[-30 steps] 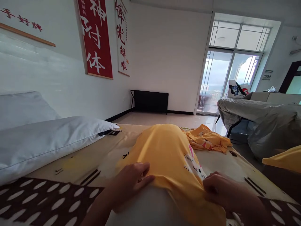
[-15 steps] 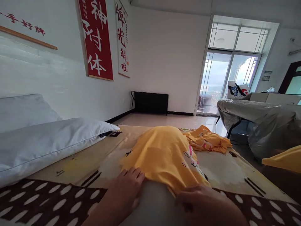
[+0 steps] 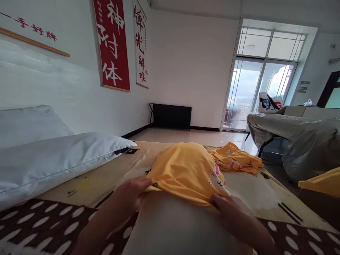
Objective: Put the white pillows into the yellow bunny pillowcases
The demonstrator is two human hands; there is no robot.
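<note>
A yellow pillowcase with a cartoon cat print covers the far part of a white pillow lying on the bed. The pillow's near part is bare. My left hand grips the pillowcase's open edge at the left, with a small dark tag beside its fingertips. At the right, my right hand pinches the same edge near the printed cat's face. Between both hands the edge is stretched across the pillow.
Beyond the pillowcase lies a crumpled yellow cloth with similar print. Two white pillows rest against the left wall. The patterned blanket covers the bed. A plastic-wrapped table stands at right, above another yellow cloth corner.
My hands have moved apart to the pillow's two sides, drawing the pillowcase edge wide and slightly up. More of the bare white pillow shows between my arms.
</note>
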